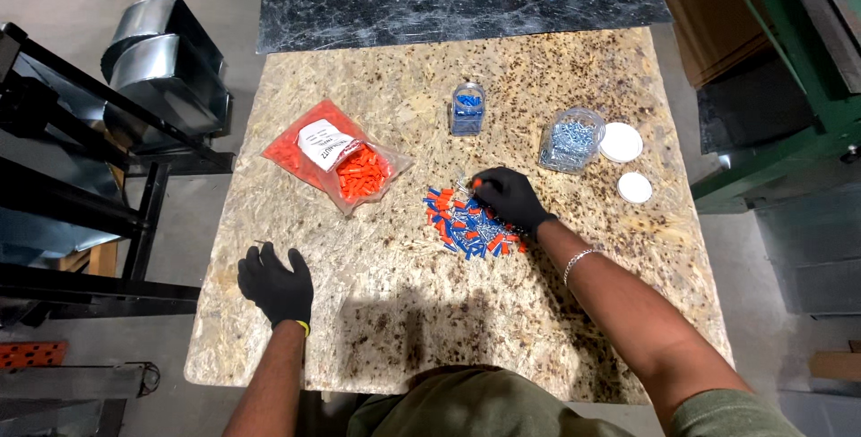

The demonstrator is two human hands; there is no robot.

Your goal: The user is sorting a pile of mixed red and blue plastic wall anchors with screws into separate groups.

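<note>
Gloved left hand [276,286] rests flat, fingers spread, on the tabletop [404,311]; right hand [508,197] pinches one orange piece, the mixed pile [471,226] just beneath its fingers.

Open stretch of bare surface [404,311] along the near edge, between left hand [276,286] flat near the near left corner and right forearm slanting in from the near right corner. Blocked mid-surface by a spread pile of orange and blue plugs and screws [471,226], right hand [509,197] resting on its far side. Toward the left edge, an open bag of orange plugs [341,157]. Toward the far edge, a small jar of blue plugs [467,109], with a clear lane between bag and jar. Near the right edge, a tilted jar of screws [570,140] just beside two white lids [621,142], crowding that side. Far right corner bare.
</note>
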